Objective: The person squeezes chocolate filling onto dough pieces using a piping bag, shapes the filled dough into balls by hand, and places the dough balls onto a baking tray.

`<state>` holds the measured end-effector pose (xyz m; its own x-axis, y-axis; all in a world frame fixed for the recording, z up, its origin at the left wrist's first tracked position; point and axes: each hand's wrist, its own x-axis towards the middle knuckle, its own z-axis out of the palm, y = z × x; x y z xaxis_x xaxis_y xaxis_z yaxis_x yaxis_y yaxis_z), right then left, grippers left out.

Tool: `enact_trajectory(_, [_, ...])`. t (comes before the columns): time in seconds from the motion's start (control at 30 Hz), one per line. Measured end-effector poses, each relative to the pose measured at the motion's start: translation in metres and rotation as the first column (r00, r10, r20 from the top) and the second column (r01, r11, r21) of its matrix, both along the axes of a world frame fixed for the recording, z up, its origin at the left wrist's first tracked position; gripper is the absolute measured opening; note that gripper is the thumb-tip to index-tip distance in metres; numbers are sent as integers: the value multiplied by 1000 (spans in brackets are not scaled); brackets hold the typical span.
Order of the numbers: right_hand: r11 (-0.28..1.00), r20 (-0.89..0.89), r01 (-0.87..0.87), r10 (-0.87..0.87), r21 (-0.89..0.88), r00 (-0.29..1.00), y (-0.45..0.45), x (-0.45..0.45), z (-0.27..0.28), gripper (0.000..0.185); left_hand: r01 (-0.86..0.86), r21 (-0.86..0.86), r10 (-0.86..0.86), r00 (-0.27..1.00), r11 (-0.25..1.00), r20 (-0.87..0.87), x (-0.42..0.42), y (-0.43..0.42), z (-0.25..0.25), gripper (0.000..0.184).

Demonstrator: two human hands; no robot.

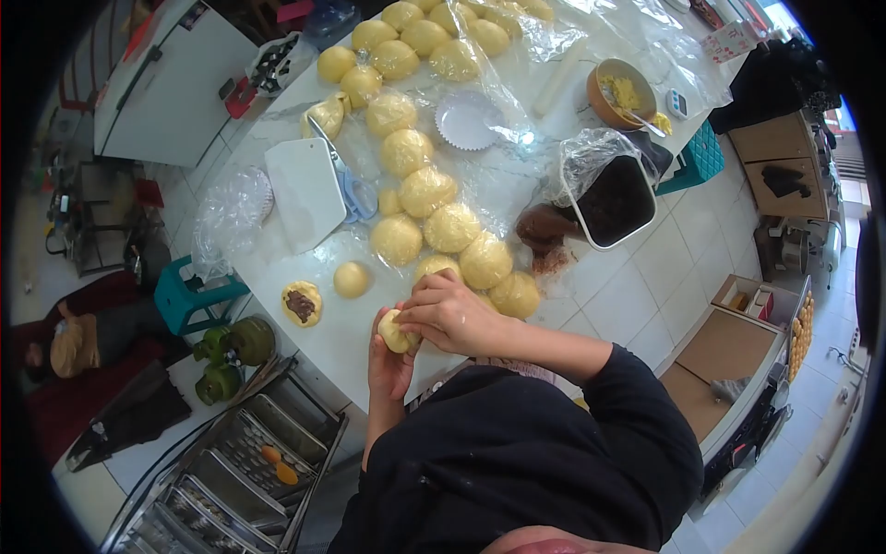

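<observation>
Between both hands, close to the table's front edge, is a small pale yellow dough ball [397, 332]. My left hand [389, 365] cups it from the left and below. The fingers of my right hand [448, 314] pinch its top and right side. To the left lie a flat dough round with dark filling [301, 304] and a smooth dough ball [352, 279]. Just beyond my hands, several larger dough balls [452, 227] rest under clear plastic film.
A white board [305, 194] and blue-handled scissors [355, 192] lie at the left. A white-rimmed tub of dark filling [616, 201] stands right, near a brown bowl [621, 92] and a pleated paper liner [469, 120]. Another person [78, 342] is at far left.
</observation>
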<state>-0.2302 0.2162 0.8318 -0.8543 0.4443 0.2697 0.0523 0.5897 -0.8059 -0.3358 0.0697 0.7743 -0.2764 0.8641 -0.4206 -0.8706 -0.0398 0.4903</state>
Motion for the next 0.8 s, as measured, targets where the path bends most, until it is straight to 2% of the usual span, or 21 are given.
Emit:
enact_trajectory(0.03, [1000,-1,0,0,-7,1000,0,-1,-2,19,-22,-21,21,997,1000,-69,-1,-1,-2,51])
enact_trajectory(0.17, [999,-43,-27,26,-25,999,-12,-2,-12,18,-6,64,7,1000,998,-6,-2,-3,4,52])
enact_trajectory(0.23, [999,-77,-42,42,-9,996,-21,-3,-12,19,110,-70,-108,993,991,39,-6,-9,8,54])
enact_trajectory(0.27, [999,-37,-34,35,19,999,-25,-4,-7,19,114,-70,-111,993,991,47,-5,-15,10,54])
enact_trajectory(0.33, [998,10,-31,30,60,999,-34,-6,-2,18,32,-86,-35,998,996,-43,-4,-23,11,58])
enact_trajectory(0.4, [950,-40,305,-308,-64,951,-46,-10,3,18,77,-43,-79,995,996,-67,-9,-26,9,57])
enact_trajectory(0.43, [953,-40,300,-302,-52,952,-46,-9,1,18,122,-9,-122,988,992,-97,-11,-27,8,56])
enact_trajectory(0.47, [982,17,185,-184,-36,983,-46,-5,-5,18,118,-1,-118,988,993,-96,-15,-29,4,56])
enact_trajectory(0.5, [997,76,69,-66,-30,995,-48,-4,-8,18,191,35,-182,965,981,-188,-18,-32,0,55])
enact_trajectory(0.53, [997,75,69,-67,-22,995,-50,-5,-8,18,267,67,-238,929,961,-285,-21,-32,-1,54])
enact_trajectory(0.57, [997,57,80,-81,3,995,-52,-6,-7,17,268,77,-236,928,960,-289,-20,-31,1,54])
enact_trajectory(0.6, [995,36,94,-95,27,995,-53,-8,-6,16,166,145,-165,986,975,-22,-18,-29,6,54])
enact_trajectory(0.63, [994,29,98,-99,37,995,-54,-10,-5,16,52,184,-98,963,982,251,-18,-27,10,55])
enact_trajectory(0.67, [989,23,136,-137,52,990,-55,-12,-3,14,57,192,-104,964,980,246,-21,-28,8,55])
enact_trajectory(0.73, [982,8,174,-175,80,985,-57,-15,2,12,57,65,-71,973,996,220,-28,-29,3,59])
enact_trajectory(0.77, [978,39,199,-201,57,979,-59,-16,7,12,59,75,-74,974,995,215,-29,-30,5,59])
enact_trajectory(0.8, [974,71,223,-225,37,972,-60,-16,10,11,64,108,-75,992,992,101,-30,-30,9,60])
